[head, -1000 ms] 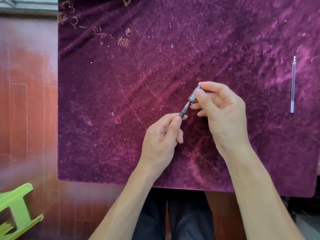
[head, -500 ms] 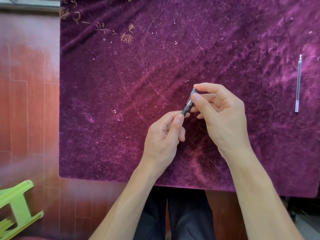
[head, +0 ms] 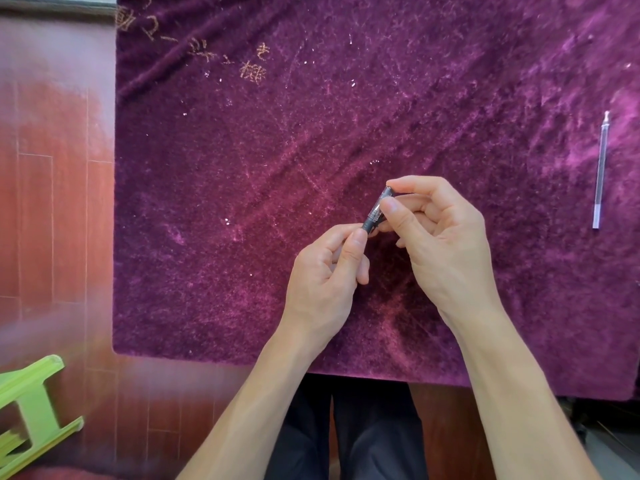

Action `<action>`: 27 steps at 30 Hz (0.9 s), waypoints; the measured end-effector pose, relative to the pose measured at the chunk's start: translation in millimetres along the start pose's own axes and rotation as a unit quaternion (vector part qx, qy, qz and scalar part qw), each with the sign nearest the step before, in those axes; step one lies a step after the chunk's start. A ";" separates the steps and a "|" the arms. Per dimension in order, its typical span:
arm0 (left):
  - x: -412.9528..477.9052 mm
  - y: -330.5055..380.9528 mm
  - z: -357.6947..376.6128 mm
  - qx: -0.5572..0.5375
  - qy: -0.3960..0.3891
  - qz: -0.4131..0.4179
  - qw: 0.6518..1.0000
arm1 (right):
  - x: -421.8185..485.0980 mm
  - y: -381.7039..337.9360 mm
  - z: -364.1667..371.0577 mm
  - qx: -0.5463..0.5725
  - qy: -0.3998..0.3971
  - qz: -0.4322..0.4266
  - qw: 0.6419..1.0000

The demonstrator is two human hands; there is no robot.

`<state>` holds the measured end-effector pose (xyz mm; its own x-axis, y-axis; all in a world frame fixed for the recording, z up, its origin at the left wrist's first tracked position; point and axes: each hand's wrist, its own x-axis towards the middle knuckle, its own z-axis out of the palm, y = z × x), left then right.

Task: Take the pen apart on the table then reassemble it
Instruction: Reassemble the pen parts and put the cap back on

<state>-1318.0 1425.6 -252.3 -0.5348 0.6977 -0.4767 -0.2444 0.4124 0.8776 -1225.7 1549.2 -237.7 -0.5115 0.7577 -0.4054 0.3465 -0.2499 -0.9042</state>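
While both hands are working above the middle of the worktop point(head: 242, 202), I am watching through the head view, the only one I have. My left hand point(head: 325, 271) is closing thumb and forefinger on the dark lower end of the pen barrel point(head: 375, 211), and my right hand point(head: 440, 237) is pinching its clear upper end between thumb and curled fingers, so the piece is sitting tilted between the two grips, lifted just off the purple velvet cloth point(head: 346, 116). I am judging that opposed grip to be for twisting or pushing two sections against each other, each hand anchoring one end; whether they are coming apart or going together I cannot tell. Well apart, near the right edge of the cloth, the thin refill point(head: 601, 168) is lying straight with its tip pointing away from me, probably parked there so it is neither rolling off nor crowding the hands. A green stool point(head: 31, 410) is standing on the wooden floor at lower left.
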 end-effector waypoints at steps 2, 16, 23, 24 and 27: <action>-0.1 0.1 0.4 -0.007 0.003 -0.005 1.000 | -0.3 -0.6 0.2 -0.004 0.003 0.003 1.000; 1.7 -1.4 1.0 0.027 0.010 0.010 1.000 | -5.3 5.6 7.2 0.029 0.034 0.017 0.999; 1.6 0.4 2.6 0.035 0.019 0.004 0.999 | -4.8 7.1 8.9 0.032 0.036 0.033 0.998; 1.7 1.1 3.0 0.034 0.021 -0.003 0.999 | -4.0 6.4 9.6 0.028 0.032 0.034 0.998; 0.0 7.3 4.2 0.031 0.015 -0.030 0.999 | -3.6 3.1 10.3 0.001 0.029 0.034 0.999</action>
<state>-1316.4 1431.0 -246.2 -0.5442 0.6534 -0.5262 -0.2268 0.4893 0.8421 -1231.0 1539.4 -240.4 -0.4407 0.7728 -0.4566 0.3774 -0.3021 -0.8754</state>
